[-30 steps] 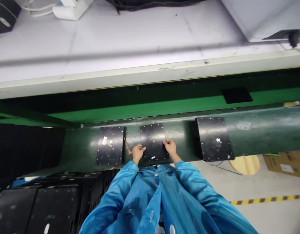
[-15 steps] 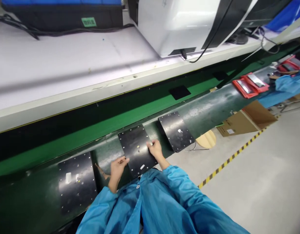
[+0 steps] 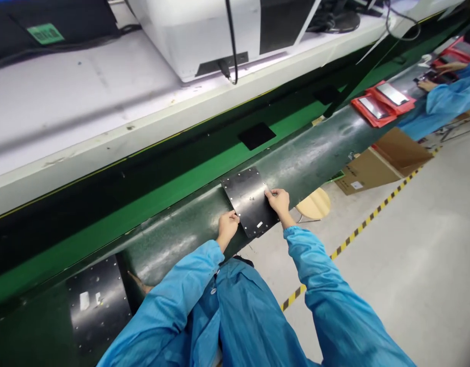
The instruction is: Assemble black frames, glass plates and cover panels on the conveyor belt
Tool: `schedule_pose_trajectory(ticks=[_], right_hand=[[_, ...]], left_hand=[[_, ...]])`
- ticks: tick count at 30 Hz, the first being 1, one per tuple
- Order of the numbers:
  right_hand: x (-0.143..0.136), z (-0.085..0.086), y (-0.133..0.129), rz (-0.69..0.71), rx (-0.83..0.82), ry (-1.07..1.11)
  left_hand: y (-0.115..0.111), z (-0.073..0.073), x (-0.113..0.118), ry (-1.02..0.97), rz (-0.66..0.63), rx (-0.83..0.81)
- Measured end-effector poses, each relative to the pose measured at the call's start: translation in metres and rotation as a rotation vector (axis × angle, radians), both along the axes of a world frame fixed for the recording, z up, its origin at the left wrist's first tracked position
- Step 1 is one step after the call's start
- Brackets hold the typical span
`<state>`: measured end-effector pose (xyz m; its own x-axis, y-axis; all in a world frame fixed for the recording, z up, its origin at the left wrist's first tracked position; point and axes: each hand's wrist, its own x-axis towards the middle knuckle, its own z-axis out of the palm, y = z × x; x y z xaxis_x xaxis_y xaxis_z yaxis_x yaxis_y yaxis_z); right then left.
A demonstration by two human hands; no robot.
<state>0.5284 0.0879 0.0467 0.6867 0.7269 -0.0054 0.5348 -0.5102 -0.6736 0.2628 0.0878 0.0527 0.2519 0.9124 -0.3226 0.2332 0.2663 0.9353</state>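
A black rectangular plate (image 3: pixel 250 199) with small light dots along its edges is gripped on two sides by my hands. My left hand (image 3: pixel 229 224) pinches its left edge, and my right hand (image 3: pixel 279 201) holds the right edge with the fingers closed. The plate is over the spot where another black plate was, which it now covers, or nearly so. Further left, a separate black plate (image 3: pixel 99 306) with white stickers lies on the dark green work surface (image 3: pixel 174 244), partly behind my left sleeve.
Beyond the surface runs a green strip with a dark flat piece (image 3: pixel 257 136). A white shelf (image 3: pixel 85 127) carries a white machine (image 3: pixel 197 41). To the right are red trays (image 3: pixel 384 103), a cardboard box (image 3: pixel 372 168), a round stool (image 3: pixel 314 204) and a co-worker's blue sleeve (image 3: pixel 452 92).
Both hands have carried the middle black plate to the right, over the right-hand plate. The camera view has shifted too.
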Motion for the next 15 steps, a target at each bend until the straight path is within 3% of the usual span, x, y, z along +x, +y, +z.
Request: schedule_pose_trajectory(ticks=[4,8,12,15], right_hand=[[0.0,-0.015,-0.004,0.022,0.062,0.002],[-0.014,-0.01,-0.009,0.055,0.082,-0.076],[-0.056,0.006,-0.024,0.198,0.091,-0.271],[-0.094,0.009,-0.042,0.382,0.038,-0.301]], left_hand=[[-0.012,-0.006,-0.018,-0.08,-0.006,-0.173],[-0.031,-0.011,-0.067,-0.027,-0.043,-0.297],[-0.053,-0.012,-0.151,0.087,0.006,-0.251],[-0.069,-0.005,-0.245,0.294,0.205,-0.003]])
